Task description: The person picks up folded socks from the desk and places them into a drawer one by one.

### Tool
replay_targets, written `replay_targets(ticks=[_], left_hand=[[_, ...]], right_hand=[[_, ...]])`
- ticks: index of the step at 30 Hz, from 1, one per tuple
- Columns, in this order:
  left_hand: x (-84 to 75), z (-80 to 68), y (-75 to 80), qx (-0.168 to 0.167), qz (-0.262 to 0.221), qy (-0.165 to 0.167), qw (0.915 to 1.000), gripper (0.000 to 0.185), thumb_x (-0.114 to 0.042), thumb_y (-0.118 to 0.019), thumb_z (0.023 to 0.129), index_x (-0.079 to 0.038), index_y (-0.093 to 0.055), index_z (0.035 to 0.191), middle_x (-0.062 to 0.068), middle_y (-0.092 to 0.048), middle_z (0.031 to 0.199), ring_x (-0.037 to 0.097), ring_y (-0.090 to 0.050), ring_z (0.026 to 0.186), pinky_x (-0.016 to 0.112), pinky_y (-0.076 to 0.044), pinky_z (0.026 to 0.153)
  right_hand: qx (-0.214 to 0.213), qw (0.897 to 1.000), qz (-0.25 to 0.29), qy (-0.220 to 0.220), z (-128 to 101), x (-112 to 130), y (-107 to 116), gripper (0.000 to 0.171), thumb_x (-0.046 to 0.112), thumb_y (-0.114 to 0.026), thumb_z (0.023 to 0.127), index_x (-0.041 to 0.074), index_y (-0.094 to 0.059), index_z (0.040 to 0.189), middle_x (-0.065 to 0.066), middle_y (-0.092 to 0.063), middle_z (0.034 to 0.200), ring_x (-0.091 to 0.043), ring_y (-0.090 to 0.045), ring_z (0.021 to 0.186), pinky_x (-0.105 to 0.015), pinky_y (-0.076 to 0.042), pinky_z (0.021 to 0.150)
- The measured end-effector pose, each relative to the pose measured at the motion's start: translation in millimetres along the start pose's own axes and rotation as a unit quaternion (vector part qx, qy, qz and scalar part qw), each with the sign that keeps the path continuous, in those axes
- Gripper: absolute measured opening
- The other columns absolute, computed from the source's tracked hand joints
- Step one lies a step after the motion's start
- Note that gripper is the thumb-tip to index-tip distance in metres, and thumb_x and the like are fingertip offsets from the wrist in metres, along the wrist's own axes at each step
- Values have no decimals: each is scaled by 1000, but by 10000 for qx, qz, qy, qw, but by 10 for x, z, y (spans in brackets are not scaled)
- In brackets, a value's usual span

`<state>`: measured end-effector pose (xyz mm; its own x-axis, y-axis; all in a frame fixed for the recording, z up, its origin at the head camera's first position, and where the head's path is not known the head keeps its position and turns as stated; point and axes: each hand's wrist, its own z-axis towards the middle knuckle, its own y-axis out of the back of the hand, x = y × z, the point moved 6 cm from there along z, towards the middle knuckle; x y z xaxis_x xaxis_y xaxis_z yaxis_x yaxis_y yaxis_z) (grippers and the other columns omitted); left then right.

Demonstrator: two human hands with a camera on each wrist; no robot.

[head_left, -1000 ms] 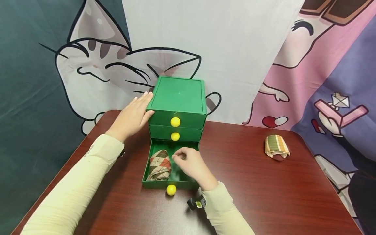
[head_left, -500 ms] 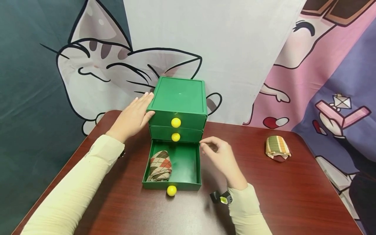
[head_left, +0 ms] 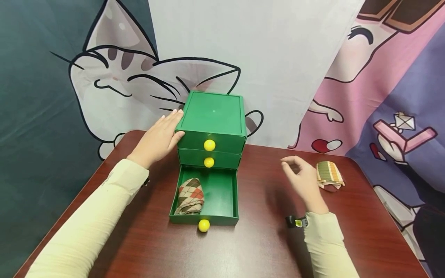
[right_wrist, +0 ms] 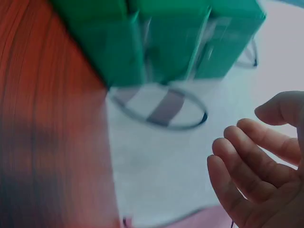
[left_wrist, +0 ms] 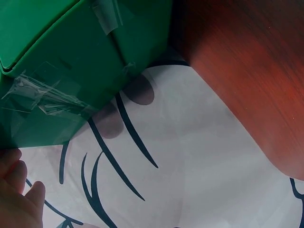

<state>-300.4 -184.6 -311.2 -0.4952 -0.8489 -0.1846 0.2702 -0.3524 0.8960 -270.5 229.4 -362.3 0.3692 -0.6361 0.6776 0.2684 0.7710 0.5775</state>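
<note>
A green drawer box [head_left: 213, 114] with yellow knobs stands at the back of the table. Its bottom drawer [head_left: 222, 220] is pulled out, and a rolled argyle sock [head_left: 190, 196] lies in the left side of it. My left hand [head_left: 158, 135] rests with straight fingers against the upper left side of the box; its fingers also show at the lower left of the left wrist view. Over the table right of the box, my right hand [head_left: 301, 179] holds nothing, its fingers loosely bent. Just beyond it lies a rolled striped sock [head_left: 329, 174] in green, yellow and white.
The brown table [head_left: 264, 239] has rounded back corners, and a printed cloth [head_left: 264, 58] with cartoon figures hangs right behind it. Clear tape [left_wrist: 47, 95] covers part of the box's side. A dark shape [head_left: 431, 235] sits at the right edge.
My right hand has come out of the open drawer and moved right across the table toward the striped sock. My left hand stays on the box, and the argyle sock lies as before.
</note>
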Motion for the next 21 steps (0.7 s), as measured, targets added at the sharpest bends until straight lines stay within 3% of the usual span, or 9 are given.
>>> replay_targets(ticks=[5,9,13,16,21], left_hand=[[-8,-1,6,-12,-12,-6,10000,63,-32,-47,109,2,-28,158,17,-32,163,33,-25,152,50,-17,125],[-3,-9,5,11,-11,28,10000,63,-33,-47,109,1,-28,159,17,-31,163,33,-26,152,49,-16,126],[-8,-5,9,-4,-10,22,10000,63,-33,-47,109,1,-28,158,16,-31,163,34,-26,152,50,-17,125],[-12,-4,11,0,-17,17,10000,63,-33,-47,109,1,-28,158,17,-31,163,34,-26,152,50,-17,125],[-20,-11,16,44,-6,25,10000,63,-33,-46,109,2,-28,158,17,-31,163,32,-24,153,51,-18,125]], right_hand=[[-265,9961,-733,-423,84,-324,223,17,10,-63,97,1,-74,106,-15,-74,95,2,-56,76,-12,-43,67],[-427,9891,-1038,-951,141,-540,373,21,10,-60,95,0,-74,107,-19,-73,95,-16,-59,80,-25,-43,68],[-389,9774,-1336,-1594,186,-768,514,29,18,-57,94,4,-73,112,-20,-72,101,-34,-62,92,-42,-44,59],[-265,9719,-1480,-1814,220,-935,600,34,21,-55,93,2,-72,116,-23,-71,107,-42,-60,100,-49,-46,62],[-76,9710,-1698,-1679,281,-1175,720,37,17,-56,92,-8,-67,117,-30,-68,109,-48,-60,103,-53,-48,84]])
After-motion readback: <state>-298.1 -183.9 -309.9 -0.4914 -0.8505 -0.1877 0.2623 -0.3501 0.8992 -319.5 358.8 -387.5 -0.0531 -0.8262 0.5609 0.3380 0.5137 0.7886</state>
